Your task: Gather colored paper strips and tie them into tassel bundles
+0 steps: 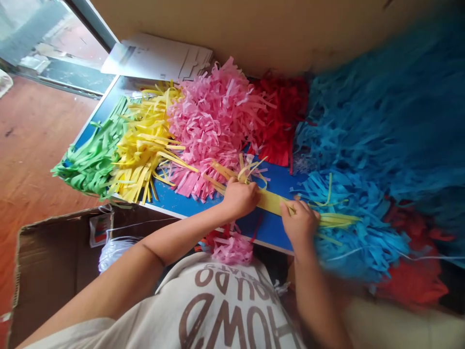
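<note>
The left hand [240, 198] is curled closed around a yellow paper strip [269, 202], and the right hand [300, 225] pinches the same strip further along, its fingers bent down onto the paper. Between the hands the strip runs flat and solid, and past the right hand its cut yellow fringe lies over a blue paper fringe [352, 237], just right of centre. Both hands are low in the middle of the frame, above a blue tabletop [174, 206]. Across the table's far side lie a green fringe [90, 155], a yellow fringe [145, 140], a pink fringe [210, 126] and a red fringe [279, 116]. A large blue heap [381, 111] fills the upper right, and an orange-red fringe [414, 276] sits lower right. A cardboard box [36, 271] stands at lower left on a wooden floor [32, 140], and white papers [156, 55] lie at the top.
</note>
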Demonstrator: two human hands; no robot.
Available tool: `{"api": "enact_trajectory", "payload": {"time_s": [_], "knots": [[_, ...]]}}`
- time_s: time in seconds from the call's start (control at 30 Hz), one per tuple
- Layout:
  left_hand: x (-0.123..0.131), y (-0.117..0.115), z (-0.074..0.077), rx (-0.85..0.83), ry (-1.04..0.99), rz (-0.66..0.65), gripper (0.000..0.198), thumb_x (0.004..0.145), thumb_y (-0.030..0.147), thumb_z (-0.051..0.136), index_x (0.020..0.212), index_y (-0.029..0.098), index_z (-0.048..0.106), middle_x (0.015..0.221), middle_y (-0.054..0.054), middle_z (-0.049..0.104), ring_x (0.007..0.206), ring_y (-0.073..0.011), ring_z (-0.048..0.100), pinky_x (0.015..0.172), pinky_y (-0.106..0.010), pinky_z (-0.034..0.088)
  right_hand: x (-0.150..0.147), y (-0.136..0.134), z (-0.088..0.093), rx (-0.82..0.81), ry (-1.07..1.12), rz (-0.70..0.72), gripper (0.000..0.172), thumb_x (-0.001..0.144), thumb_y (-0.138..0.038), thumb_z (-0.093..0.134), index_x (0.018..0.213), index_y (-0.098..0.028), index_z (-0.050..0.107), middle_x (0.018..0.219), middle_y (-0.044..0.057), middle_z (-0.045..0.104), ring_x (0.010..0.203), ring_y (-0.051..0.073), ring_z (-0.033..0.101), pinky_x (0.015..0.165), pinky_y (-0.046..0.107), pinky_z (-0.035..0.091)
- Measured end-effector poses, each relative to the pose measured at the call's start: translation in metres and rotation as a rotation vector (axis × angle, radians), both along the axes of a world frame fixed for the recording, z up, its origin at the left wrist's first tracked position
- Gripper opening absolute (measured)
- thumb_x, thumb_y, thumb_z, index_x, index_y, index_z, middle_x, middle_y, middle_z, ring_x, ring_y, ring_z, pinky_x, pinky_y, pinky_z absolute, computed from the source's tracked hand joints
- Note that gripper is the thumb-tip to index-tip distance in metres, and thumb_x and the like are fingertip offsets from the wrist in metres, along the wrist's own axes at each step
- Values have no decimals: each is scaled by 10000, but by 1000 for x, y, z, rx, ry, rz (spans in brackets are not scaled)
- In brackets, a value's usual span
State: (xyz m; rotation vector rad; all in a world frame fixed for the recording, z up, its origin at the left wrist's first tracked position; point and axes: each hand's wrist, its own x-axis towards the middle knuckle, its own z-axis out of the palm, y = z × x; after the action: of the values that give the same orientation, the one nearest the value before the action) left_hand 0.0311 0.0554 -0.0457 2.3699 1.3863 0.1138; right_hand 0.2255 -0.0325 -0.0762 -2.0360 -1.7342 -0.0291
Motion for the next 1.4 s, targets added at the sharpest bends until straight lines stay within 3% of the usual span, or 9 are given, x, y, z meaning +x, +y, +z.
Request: {"api": "enact_trajectory", "payload": {"time_s": [0.5,0.6,0.7,0.8,0.9,0.97,1.03,1.23,1.4], "knots": [[12,3,2,17,140,-26,346,962,348,450,836,140,696,673,-112,703,656,-255,663,776,-425,379,-2,1,-4,-47,52,-47,170,878,-289,601,726,-218,629,752,56,672,745,227,580,746,363,312],[10,4,1,142,83,-20,270,969,327,487,985,146,687,891,-140,730,864,-290,670,833,-441,390,-1,-1,-5,-5,47,-90,126,864,-327,638,890,-204,646,858,94,692,830,266,592,774,383,329],[6,13,-1,300,-77,-295,218,990,274,486,1076,213,677,1166,-115,684,1107,-280,593,951,-436,377,7,-8,4,50,-5,-140,260,846,-361,678,1028,-183,626,1013,155,685,942,313,584,817,418,336],[1,27,1,283,-135,-701,235,1002,247,472,948,228,699,998,-64,699,1042,-236,591,977,-414,382,16,-19,20,99,-109,-176,165,865,-310,652,980,-191,650,1044,158,678,961,321,573,838,440,313],[0,34,8,303,-81,-830,253,981,195,464,949,221,714,922,-63,701,1023,-242,593,1023,-460,367,15,-25,31,82,-155,53,152,894,-237,606,1023,-208,682,1090,121,697,995,284,590,909,447,301],[1,32,14,341,-27,-839,228,948,218,496,960,211,724,925,-77,704,1045,-268,585,1074,-519,331,12,-23,31,28,-150,305,155,911,-215,584,1019,-212,695,1042,78,728,966,235,618,945,418,302],[4,24,17,375,7,-796,217,904,302,553,968,189,729,930,-98,703,1058,-304,574,1111,-585,286,11,-16,26,-5,-135,422,145,924,-202,564,945,-204,707,956,46,750,900,194,636,943,387,304],[7,5,3,445,25,-590,189,899,206,529,916,189,717,875,-82,694,986,-279,607,1152,-629,233,22,1,16,12,-31,337,142,901,-219,579,827,-210,700,856,18,752,792,164,625,885,362,302],[-9,12,-1,310,-52,-479,225,927,200,516,944,238,737,988,-46,739,1033,-240,620,1155,-592,231,33,1,10,-36,-30,366,100,889,-238,638,889,-225,737,936,35,751,873,196,606,834,361,295]]}}
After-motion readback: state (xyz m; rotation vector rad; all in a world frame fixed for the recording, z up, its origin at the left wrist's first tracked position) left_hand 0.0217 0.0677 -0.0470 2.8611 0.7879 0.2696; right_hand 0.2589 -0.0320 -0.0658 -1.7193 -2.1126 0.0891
